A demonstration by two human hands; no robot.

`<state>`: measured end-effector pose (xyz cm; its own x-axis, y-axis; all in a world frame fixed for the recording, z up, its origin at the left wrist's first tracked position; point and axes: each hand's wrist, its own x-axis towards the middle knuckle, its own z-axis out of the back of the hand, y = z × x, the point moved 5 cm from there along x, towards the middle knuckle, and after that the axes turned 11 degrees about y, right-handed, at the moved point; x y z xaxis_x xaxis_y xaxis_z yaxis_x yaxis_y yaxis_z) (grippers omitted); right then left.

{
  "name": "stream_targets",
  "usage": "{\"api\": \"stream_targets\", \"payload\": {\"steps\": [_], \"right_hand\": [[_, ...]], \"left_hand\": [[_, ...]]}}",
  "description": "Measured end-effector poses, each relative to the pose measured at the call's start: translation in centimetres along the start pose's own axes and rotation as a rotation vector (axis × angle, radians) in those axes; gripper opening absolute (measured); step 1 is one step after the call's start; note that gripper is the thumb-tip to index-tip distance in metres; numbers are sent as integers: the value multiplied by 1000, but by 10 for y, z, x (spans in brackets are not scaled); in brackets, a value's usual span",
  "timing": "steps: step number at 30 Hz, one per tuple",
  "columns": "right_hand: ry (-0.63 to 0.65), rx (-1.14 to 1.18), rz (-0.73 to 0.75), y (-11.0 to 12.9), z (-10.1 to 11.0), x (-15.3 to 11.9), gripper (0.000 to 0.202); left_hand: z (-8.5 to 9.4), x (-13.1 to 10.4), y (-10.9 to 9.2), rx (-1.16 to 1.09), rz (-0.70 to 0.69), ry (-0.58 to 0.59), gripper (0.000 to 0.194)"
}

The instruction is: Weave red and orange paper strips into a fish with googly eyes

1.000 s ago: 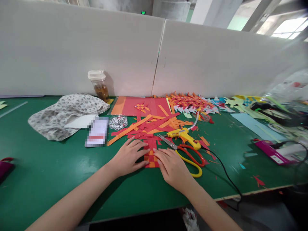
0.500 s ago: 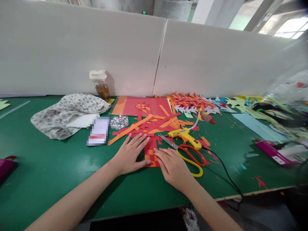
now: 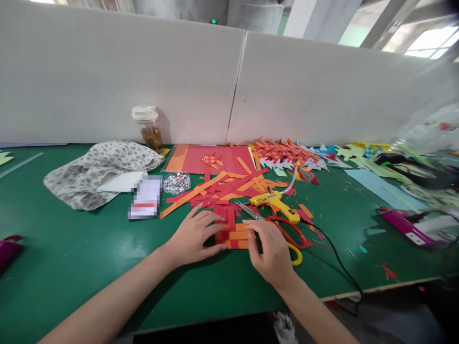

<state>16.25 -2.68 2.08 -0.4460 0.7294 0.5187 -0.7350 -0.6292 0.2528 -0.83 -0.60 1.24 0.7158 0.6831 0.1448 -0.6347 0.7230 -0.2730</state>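
A small weave of red and orange paper strips [image 3: 234, 242] lies flat on the green table near its front. My left hand [image 3: 195, 238] rests at the weave's left side, fingers apart and fingertips over its edge. At the other side, my right hand [image 3: 272, 248] has its thumb and bent fingers at the right end of an orange paper strip [image 3: 239, 235]. Red strips [image 3: 231, 217] run away from me out of the weave. Scissors with red and yellow handles [image 3: 294, 234] lie partly behind my right hand, and a yellow glue gun [image 3: 278, 203] lies beyond them.
Loose strips [image 3: 195, 193] are heaped behind the weave, near a bag of googly eyes [image 3: 177, 183] and a phone [image 3: 146, 197]. Finished paper fish [image 3: 283, 150] pile up by the white partition [image 3: 304, 91]. A drink cup [image 3: 150, 129], patterned cloth [image 3: 103, 167] and purple power strip [image 3: 412, 227] stand around.
My right hand has moved slightly right, and orange strips now stretch out to the weave's right side. The left hand's fingers have drawn down toward the weave.
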Motion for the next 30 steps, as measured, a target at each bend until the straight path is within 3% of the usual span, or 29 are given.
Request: {"api": "stream_targets", "payload": {"steps": [6, 11, 18, 24, 30], "right_hand": [[-17, -52, -80, -11, 3, -3, 13], [105, -48, -6, -6, 0, -8, 21], [262, -141, 65, 0, -10, -13, 32], [264, -152, 64, -1, -8, -12, 30], [213, -182, 46, 2, -2, -13, 29]], "left_hand": [[-5, 1, -7, -61, -37, 19, 36], [-6, 2, -12, -43, -54, 90, 59], [-14, 4, -15, -41, -103, 189, 67], [-13, 0, -12, -23, -121, 214, 60], [-4, -1, -20, 22, -233, 199, 58]]}}
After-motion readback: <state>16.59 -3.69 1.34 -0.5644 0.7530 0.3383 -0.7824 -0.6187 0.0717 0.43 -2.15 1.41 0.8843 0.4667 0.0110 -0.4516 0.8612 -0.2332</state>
